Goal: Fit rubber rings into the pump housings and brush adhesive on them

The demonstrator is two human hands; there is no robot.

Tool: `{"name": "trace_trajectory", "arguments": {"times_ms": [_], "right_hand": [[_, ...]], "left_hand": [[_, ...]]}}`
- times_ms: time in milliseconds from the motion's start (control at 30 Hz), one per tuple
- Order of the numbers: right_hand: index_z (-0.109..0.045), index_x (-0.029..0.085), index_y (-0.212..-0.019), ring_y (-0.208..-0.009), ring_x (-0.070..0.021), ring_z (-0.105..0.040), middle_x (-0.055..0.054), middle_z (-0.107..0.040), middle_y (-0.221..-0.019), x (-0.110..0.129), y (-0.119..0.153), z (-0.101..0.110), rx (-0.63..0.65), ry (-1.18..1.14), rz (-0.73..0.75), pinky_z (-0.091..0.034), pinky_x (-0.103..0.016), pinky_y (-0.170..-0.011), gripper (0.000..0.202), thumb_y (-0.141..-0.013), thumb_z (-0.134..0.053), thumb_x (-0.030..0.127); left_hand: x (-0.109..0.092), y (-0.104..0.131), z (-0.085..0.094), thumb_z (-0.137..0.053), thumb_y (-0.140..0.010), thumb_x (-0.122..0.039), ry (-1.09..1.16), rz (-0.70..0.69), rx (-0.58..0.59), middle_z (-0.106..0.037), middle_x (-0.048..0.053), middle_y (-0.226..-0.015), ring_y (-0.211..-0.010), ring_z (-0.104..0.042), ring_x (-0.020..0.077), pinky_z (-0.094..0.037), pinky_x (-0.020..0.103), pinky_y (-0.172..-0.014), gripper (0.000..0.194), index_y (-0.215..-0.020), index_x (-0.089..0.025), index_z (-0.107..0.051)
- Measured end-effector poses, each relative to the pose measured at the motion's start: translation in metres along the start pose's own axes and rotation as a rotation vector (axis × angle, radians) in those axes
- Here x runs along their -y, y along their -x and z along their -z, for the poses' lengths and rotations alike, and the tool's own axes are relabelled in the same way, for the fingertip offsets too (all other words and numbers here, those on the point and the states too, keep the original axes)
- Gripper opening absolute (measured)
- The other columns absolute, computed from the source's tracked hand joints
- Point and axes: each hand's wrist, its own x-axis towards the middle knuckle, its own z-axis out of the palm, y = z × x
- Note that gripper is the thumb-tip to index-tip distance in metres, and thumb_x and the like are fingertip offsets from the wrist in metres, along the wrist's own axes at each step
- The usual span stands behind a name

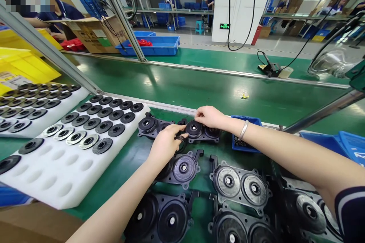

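My left hand (166, 142) is closed around several thin black rings (180, 139), which look like rubber rings. Its fingertips are beside a black twin-round housing (205, 133). Over the left round recess of that same housing, my right hand (210, 117) has its fingers bent and pinched; what they hold, if anything, is hidden. Another black housing (147, 123) lies to the left, partly behind my left hand. Nearer to me are further housings, among them one with grey discs (242, 186) and one with black discs (159, 218).
On the left, a white foam tray (94, 174) carries rows of black and shiny discs, with a second foam tray (61, 112) beyond. A blue bin (246, 150) of small parts sits under my right forearm. A metal frame rail (182, 67) crosses behind. A co-worker sits at upper left.
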Motion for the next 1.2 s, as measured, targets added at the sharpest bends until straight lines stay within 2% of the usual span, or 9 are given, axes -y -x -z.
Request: {"name": "trace_trajectory", "arguments": {"times_ms": [133,300,567,767,1033,1200], "right_hand": [[-0.076,0.018,-0.105,-0.086,-0.0150,-0.070,-0.004,-0.078,-0.098,-0.002,-0.001,-0.002,0.003,0.013,0.078,-0.048,-0.020,-0.077,0.024,-0.092,-0.059,0.007],[-0.077,0.021,-0.109,-0.087,-0.0164,-0.071,-0.003,-0.079,-0.101,-0.004,-0.001,-0.003,0.027,0.058,0.139,-0.049,-0.022,-0.079,0.030,-0.093,-0.056,0.007],[-0.079,0.019,-0.113,-0.106,-0.0243,-0.071,-0.011,-0.076,-0.114,0.000,0.006,0.005,0.075,0.167,0.199,-0.050,-0.029,-0.093,0.038,-0.090,-0.054,0.003],[-0.071,0.024,-0.129,-0.112,-0.0211,-0.068,-0.009,-0.070,-0.120,0.001,0.007,0.004,0.111,0.202,0.295,-0.049,-0.028,-0.096,0.047,-0.092,-0.053,0.002],[-0.077,0.019,-0.119,-0.113,-0.0246,-0.069,-0.011,-0.074,-0.121,0.002,0.006,0.007,0.104,0.245,0.302,-0.051,-0.031,-0.097,0.041,-0.090,-0.053,0.002],[-0.080,0.017,-0.111,-0.109,-0.0253,-0.072,-0.011,-0.077,-0.115,-0.004,0.013,0.013,0.091,0.250,0.280,-0.053,-0.031,-0.096,0.039,-0.088,-0.053,0.001]], "left_hand": [[0.004,0.000,-0.002,-0.064,-0.086,-0.030,-0.001,-0.020,-0.020,-0.073,0.008,-0.114,-0.059,-0.060,0.0148,-0.056,0.030,-0.067,0.030,-0.113,-0.020,-0.074],[0.007,0.000,-0.004,-0.064,-0.088,-0.029,-0.002,-0.047,-0.033,-0.072,0.007,-0.115,-0.076,-0.067,0.0187,-0.057,0.029,-0.072,0.029,-0.113,-0.023,-0.075],[0.008,-0.001,-0.005,-0.062,-0.090,-0.026,-0.002,-0.057,-0.008,-0.071,0.008,-0.119,-0.074,-0.067,0.0178,-0.058,0.031,-0.076,0.030,-0.116,-0.021,-0.075],[0.008,0.001,-0.004,-0.059,-0.091,-0.024,-0.017,-0.087,-0.001,-0.070,0.008,-0.121,-0.072,-0.066,0.0161,-0.058,0.030,-0.074,0.031,-0.118,-0.021,-0.074],[0.008,0.002,-0.005,-0.056,-0.093,-0.027,-0.083,-0.112,-0.002,-0.070,0.007,-0.121,-0.078,-0.070,0.0171,-0.058,0.027,-0.075,0.032,-0.120,-0.023,-0.073],[0.002,0.000,-0.011,-0.057,-0.094,-0.026,-0.145,-0.145,0.039,-0.072,0.006,-0.118,-0.095,-0.072,0.0203,-0.057,0.027,-0.085,0.032,-0.122,-0.023,-0.072]]}}
